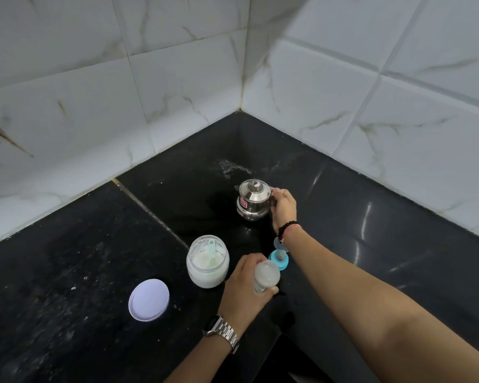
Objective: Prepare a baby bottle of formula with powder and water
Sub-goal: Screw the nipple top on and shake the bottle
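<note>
My left hand (pixel 245 286) grips an open, clear baby bottle (pixel 266 276) standing on the black counter (pixel 80 272). Farther back, my right hand (pixel 284 207) holds the handle of a small steel kettle (pixel 253 200) with its lid on; the kettle rests on the counter. Left of the bottle stands an open jar of white formula powder (pixel 208 262) with a pale green scoop inside. The bottle's blue cap with teat (pixel 279 259) lies just right of the bottle, partly behind my right forearm.
The jar's white lid (pixel 149 299) lies flat on the counter at the front left. Tiled walls meet in a corner behind the kettle. A wet patch (pixel 230 165) shines on the counter behind the kettle.
</note>
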